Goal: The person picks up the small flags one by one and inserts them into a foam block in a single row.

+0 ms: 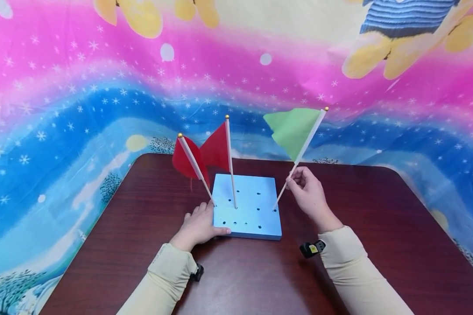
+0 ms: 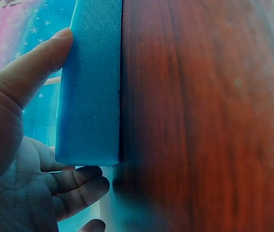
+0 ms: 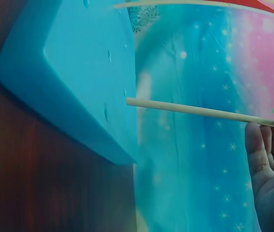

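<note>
A light-blue square board (image 1: 248,182) with several small holes lies on the table. Two red flags, one farther left (image 1: 186,158) and one nearer the middle (image 1: 217,148), stand in it on thin wooden sticks. My left hand (image 1: 199,225) holds the board's front-left corner, its thumb over the front edge and its fingers along the left side. At the board's right side my right hand (image 1: 309,192) pinches the stick (image 3: 190,110) of a green flag (image 1: 295,129), which leans up to the right. The stick's bare lower end shows outside the holes, close to one near the right edge.
The dark reddish-brown wooden table (image 1: 236,280) has rounded far corners. Behind it hangs a pink and blue patterned cloth (image 1: 102,78) with snowflakes. Each wrist wears a small black device, one on the left (image 1: 197,272) and one on the right (image 1: 311,249).
</note>
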`<control>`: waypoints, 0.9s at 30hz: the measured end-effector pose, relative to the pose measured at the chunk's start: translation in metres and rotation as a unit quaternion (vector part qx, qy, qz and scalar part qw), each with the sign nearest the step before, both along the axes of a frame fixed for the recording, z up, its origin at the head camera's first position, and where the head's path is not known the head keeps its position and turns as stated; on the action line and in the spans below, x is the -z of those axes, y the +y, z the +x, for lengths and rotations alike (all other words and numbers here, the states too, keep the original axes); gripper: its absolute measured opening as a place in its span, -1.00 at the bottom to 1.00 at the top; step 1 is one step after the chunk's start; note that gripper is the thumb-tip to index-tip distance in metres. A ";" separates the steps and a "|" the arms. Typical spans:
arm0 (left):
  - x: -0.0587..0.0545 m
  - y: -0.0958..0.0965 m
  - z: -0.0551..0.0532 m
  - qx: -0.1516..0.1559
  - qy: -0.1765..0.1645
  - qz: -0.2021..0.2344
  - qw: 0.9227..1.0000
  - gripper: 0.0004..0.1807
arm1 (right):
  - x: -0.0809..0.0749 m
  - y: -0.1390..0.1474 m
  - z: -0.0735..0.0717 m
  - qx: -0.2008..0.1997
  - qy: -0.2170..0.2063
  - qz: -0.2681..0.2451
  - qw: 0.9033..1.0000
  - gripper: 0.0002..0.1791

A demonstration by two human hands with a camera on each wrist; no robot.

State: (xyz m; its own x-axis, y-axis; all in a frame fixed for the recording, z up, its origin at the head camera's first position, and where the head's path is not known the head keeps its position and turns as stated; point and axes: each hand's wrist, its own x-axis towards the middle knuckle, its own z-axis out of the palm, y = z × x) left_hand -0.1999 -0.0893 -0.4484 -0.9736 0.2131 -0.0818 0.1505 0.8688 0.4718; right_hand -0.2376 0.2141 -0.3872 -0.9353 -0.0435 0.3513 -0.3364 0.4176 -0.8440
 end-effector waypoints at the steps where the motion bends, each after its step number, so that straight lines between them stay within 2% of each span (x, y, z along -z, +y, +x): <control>1: 0.000 0.000 0.000 0.000 0.000 0.001 1.000 0.15 | 0.001 -0.002 0.000 -0.002 0.000 -0.001 1.000 -0.85; 19: -0.003 0.000 0.003 -0.003 -0.005 0.013 1.000 0.16 | 0.013 -0.028 -0.004 -0.028 -0.002 -0.014 1.000 -0.87; 27: -0.002 0.000 0.002 -0.004 -0.005 0.014 1.000 0.15 | 0.013 -0.033 -0.005 -0.018 0.005 -0.021 1.000 -0.89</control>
